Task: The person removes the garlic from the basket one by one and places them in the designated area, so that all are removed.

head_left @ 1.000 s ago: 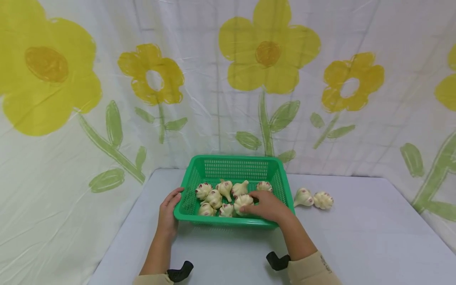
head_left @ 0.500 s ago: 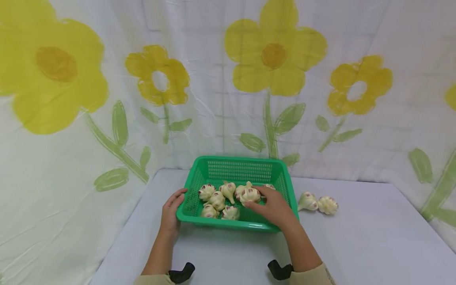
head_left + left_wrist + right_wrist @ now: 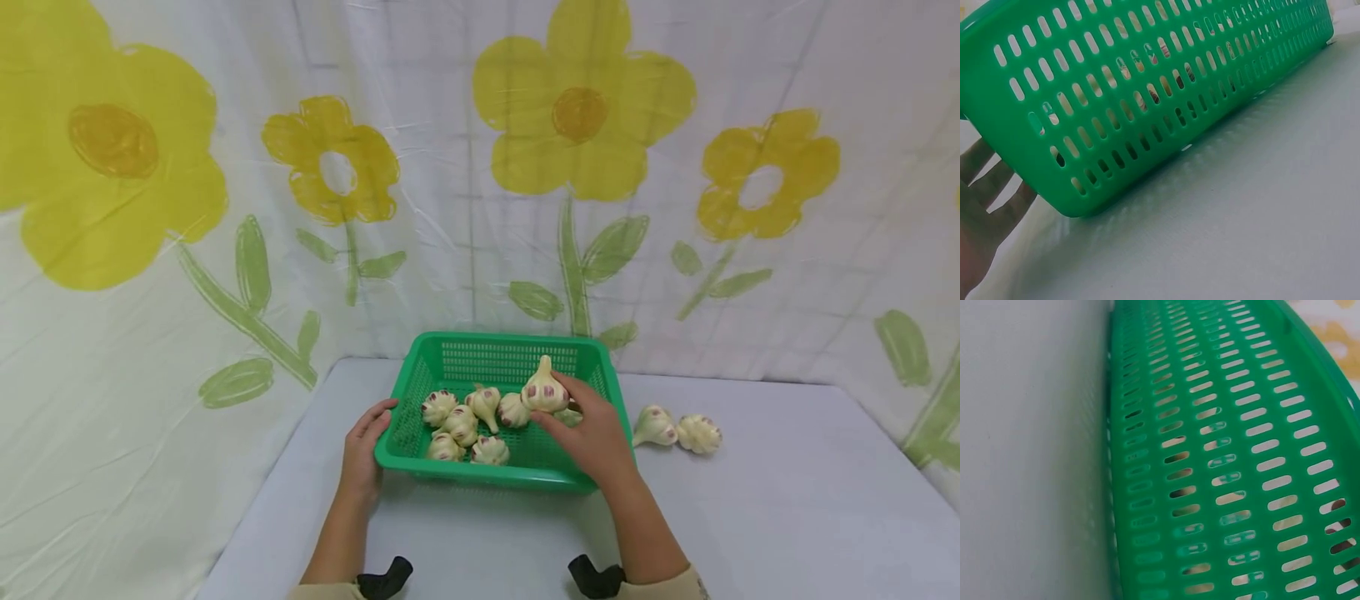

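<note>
My right hand [image 3: 592, 429] pinches a garlic bulb [image 3: 545, 392] between thumb and fingers, its stem pointing up, above the right part of a green plastic basket [image 3: 495, 475]. The bulb is cream with purple marks. Several more bulbs lie in the basket, among them one garlic bulb [image 3: 491, 451] near the front wall and another [image 3: 438, 408] at the left; one is partly hidden behind my right fingers. My left hand [image 3: 363, 454] rests against the basket's left end, fingertips at the rim. In the left wrist view its fingers [image 3: 997, 187] lie spread and fairly straight beside the slotted wall.
To the right of the basket, two garlic bulbs, one with its stem toward the basket [image 3: 655, 426] and one rounder bulb [image 3: 699, 434], lie on the white table [image 3: 750, 517]. A curtain with yellow flowers [image 3: 420, 275] hangs behind. The basket's front wall [image 3: 1210, 456] fills much of the right wrist view.
My right hand has lifted the garlic bulb from the front of the basket, up and back to the right, and its stem now points up. My left hand stays at the rim.
</note>
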`<control>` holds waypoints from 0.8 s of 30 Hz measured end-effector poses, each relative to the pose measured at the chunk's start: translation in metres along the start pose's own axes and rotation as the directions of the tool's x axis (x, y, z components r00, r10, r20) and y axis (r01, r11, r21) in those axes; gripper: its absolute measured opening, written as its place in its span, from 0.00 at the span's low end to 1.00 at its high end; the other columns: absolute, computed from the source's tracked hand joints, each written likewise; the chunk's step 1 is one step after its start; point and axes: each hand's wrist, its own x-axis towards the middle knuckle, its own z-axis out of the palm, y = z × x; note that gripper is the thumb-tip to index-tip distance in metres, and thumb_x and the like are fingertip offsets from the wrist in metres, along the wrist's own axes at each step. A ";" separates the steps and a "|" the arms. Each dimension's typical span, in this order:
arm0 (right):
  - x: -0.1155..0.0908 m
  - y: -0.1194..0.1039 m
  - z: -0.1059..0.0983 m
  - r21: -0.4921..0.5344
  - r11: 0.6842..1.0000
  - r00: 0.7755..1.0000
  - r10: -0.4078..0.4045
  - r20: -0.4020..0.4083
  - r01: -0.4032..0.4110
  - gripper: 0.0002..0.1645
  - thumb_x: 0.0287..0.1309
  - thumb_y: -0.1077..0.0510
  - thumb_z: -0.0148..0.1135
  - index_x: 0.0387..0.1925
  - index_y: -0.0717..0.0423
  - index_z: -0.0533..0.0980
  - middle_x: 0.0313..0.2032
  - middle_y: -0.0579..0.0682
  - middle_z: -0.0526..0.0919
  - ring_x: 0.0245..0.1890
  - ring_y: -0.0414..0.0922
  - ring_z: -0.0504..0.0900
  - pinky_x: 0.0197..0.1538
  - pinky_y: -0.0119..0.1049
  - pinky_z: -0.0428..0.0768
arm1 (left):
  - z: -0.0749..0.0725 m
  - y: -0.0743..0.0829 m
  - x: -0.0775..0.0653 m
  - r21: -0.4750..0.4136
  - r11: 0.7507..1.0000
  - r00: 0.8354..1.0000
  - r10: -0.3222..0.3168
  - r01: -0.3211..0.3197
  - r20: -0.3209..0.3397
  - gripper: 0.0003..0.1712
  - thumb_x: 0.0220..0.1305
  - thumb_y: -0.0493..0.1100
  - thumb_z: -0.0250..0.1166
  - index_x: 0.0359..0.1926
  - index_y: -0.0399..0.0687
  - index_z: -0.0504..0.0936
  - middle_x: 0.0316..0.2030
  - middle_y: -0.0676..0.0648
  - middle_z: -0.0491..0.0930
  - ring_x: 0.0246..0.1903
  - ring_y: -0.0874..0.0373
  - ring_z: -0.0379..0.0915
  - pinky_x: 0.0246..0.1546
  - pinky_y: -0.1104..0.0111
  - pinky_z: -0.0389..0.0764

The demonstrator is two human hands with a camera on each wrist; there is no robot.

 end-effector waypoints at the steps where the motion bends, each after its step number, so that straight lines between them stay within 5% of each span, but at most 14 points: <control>1: 0.000 0.000 -0.001 0.027 1.000 1.000 0.003 -0.008 -0.002 0.39 0.54 0.47 0.73 0.66 0.49 0.71 0.60 0.51 0.78 0.53 0.49 0.80 0.50 0.50 0.82 | 0.000 0.000 0.000 -0.005 1.000 1.000 0.002 -0.002 0.003 0.23 0.72 0.49 0.58 0.59 0.40 0.76 0.54 0.57 0.76 0.55 0.64 0.70 0.48 0.75 0.77; 6: -0.001 0.001 -0.004 0.100 0.995 0.999 0.024 -0.037 -0.020 0.38 0.55 0.49 0.73 0.66 0.49 0.71 0.61 0.51 0.77 0.55 0.47 0.80 0.50 0.50 0.82 | 0.000 0.000 -0.001 0.000 1.000 1.000 -0.008 0.008 0.007 0.23 0.72 0.50 0.58 0.60 0.41 0.76 0.55 0.58 0.76 0.56 0.64 0.70 0.49 0.75 0.77; 17: -0.003 0.004 -0.028 0.018 1.000 0.994 0.023 -0.111 -0.021 0.38 0.53 0.54 0.75 0.65 0.52 0.72 0.56 0.52 0.80 0.50 0.48 0.82 0.48 0.47 0.83 | 0.002 0.001 -0.001 -0.004 1.000 1.000 -0.008 0.008 0.012 0.23 0.71 0.50 0.59 0.60 0.40 0.76 0.53 0.58 0.76 0.56 0.63 0.69 0.49 0.75 0.76; 24: -0.003 0.016 -0.058 -0.029 0.991 0.969 0.118 -0.216 -0.128 0.36 0.53 0.54 0.74 0.65 0.52 0.73 0.57 0.49 0.79 0.50 0.32 0.75 0.50 0.21 0.77 | 0.000 -0.001 0.001 -0.012 1.000 1.000 -0.002 0.003 0.016 0.23 0.71 0.50 0.59 0.60 0.40 0.76 0.53 0.57 0.76 0.54 0.63 0.70 0.48 0.75 0.76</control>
